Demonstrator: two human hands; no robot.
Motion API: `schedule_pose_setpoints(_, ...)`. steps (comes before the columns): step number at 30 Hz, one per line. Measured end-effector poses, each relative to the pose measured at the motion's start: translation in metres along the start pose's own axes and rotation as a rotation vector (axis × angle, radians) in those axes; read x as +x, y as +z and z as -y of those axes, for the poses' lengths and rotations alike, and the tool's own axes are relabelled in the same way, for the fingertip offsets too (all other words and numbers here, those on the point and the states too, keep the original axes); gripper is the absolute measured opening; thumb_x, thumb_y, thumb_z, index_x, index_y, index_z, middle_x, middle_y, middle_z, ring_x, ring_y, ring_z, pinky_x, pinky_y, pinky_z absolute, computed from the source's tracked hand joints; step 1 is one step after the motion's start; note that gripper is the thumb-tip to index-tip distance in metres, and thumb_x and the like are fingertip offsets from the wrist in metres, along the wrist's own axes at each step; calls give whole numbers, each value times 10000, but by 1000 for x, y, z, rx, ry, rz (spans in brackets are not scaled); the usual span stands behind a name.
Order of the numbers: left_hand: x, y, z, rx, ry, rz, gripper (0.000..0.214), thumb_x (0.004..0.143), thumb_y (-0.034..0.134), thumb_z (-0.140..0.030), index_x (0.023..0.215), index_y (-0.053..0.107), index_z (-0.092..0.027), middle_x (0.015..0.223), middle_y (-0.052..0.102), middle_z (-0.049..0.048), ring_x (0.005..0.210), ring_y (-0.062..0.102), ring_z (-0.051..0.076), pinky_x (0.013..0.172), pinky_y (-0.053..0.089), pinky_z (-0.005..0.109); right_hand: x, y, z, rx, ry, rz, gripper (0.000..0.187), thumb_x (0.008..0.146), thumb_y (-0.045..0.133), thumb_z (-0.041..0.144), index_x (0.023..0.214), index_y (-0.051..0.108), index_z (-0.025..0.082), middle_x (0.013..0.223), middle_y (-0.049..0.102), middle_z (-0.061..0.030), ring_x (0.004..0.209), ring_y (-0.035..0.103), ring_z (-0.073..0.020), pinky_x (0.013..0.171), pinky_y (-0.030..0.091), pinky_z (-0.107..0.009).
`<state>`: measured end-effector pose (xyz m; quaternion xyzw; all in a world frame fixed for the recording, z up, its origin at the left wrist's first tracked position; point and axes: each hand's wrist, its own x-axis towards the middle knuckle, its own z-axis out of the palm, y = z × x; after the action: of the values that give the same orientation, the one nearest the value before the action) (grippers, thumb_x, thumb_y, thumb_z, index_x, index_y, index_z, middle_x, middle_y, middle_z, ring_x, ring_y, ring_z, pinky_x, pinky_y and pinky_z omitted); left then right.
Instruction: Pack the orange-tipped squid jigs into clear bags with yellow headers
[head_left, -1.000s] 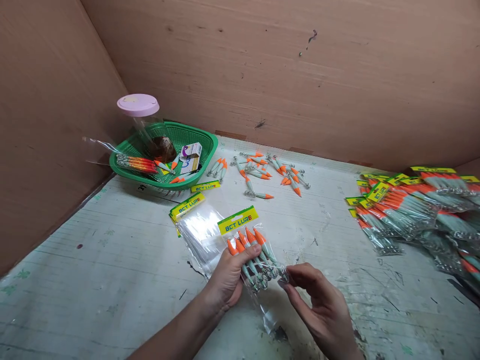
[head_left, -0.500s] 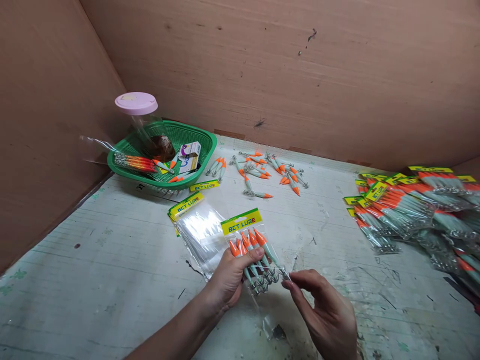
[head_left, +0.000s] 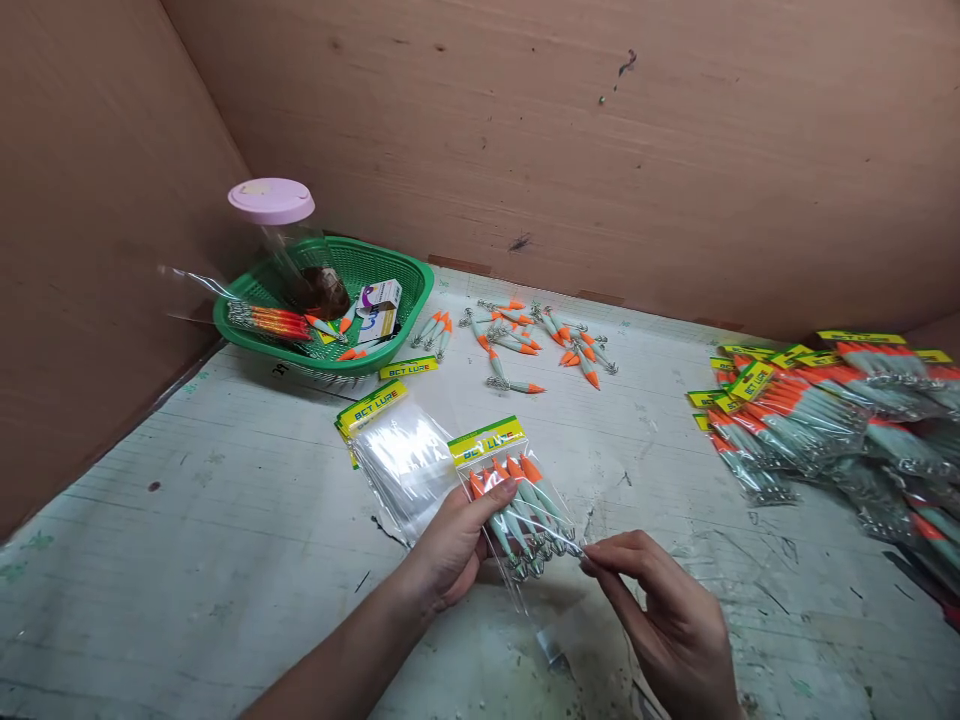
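Note:
My left hand grips a clear plastic bag of fishing lures with a yellow-green "BCT LURE" header. Its thumb lies across the front of the bag. Inside sit several pale green lures with orange tips, their metal hooks toward the lower right. Fingertips of my right hand pinch the bag's lower right edge beside the hooks. Just behind my left hand lies a stack of flat lure bags with the same header. Loose lures are scattered farther back on the table.
A green basket at the back left holds a pink-lidded cup, a small box and red-orange lures. Filled lure packs are heaped at the right. Wooden panels enclose the back and left.
The bag in my hands has shifted slightly right, and its clear lower flap has moved. My right hand has moved a little to the right, still pinching the edge.

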<state>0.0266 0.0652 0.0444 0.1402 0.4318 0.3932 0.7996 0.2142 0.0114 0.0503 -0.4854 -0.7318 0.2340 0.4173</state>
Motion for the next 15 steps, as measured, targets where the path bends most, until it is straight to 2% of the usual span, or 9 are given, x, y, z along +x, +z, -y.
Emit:
schedule_pose_setpoints(5,0,0,2,-29,-14,40,311,777,647,-318,1032,633,-142,839,698,87,696,666,186,649,542,303,-2,6,3,-137,-88,-79,220,815,530,36,944,593,203,774,635,-33,721,618,-152,633,503,-260)
schedule_pose_setpoints(10,-2,1,0,-32,13,41,328,763,662,-309,1045,628,-145,865,697,91,692,658,185,594,519,276,0,5,5,-20,3,9,226,825,543,70,1004,568,206,796,624,-47,723,613,-162,604,511,-271)
schedule_pose_setpoints(15,-3,1,-1,-5,31,84,355,771,655,-317,1080,629,-145,902,692,98,710,647,176,580,511,265,-1,3,4,46,-29,10,250,821,532,17,959,609,212,783,625,-44,707,613,-161,570,494,-271)
